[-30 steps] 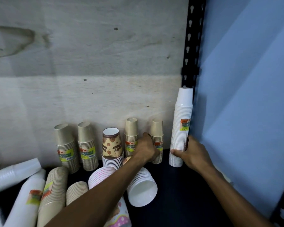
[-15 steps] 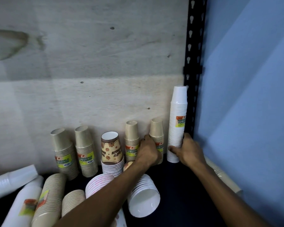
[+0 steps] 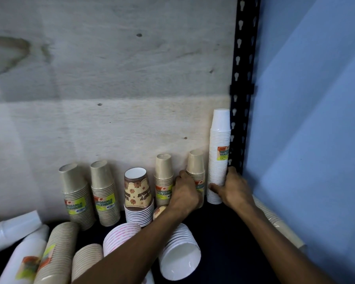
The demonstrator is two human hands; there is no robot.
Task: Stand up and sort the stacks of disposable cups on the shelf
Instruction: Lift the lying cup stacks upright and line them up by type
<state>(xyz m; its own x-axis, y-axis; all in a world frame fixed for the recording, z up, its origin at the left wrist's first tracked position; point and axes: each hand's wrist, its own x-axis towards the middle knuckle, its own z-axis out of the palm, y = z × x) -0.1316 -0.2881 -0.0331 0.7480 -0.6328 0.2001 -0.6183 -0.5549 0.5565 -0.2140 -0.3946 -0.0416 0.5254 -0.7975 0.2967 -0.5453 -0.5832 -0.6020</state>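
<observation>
Right hand (image 3: pixel 233 189) grips tall ribbed white stack (image 3: pixel 219 158); left hand (image 3: pixel 184 191) grips short tan paper stack (image 3: pixel 196 171), both upright.

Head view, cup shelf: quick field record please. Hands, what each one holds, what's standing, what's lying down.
left hand: grips the short kraft stack, second from the post
right hand: grips the tall white stack near its base
tall white stack: upright, beside the black slotted post
standing row: four kraft stacks and one patterned stack along the plywood back
lying down: white stack with open mouth toward camera, pink-striped stack, kraft and white stacks at lower left
shelf: dark surface
</observation>
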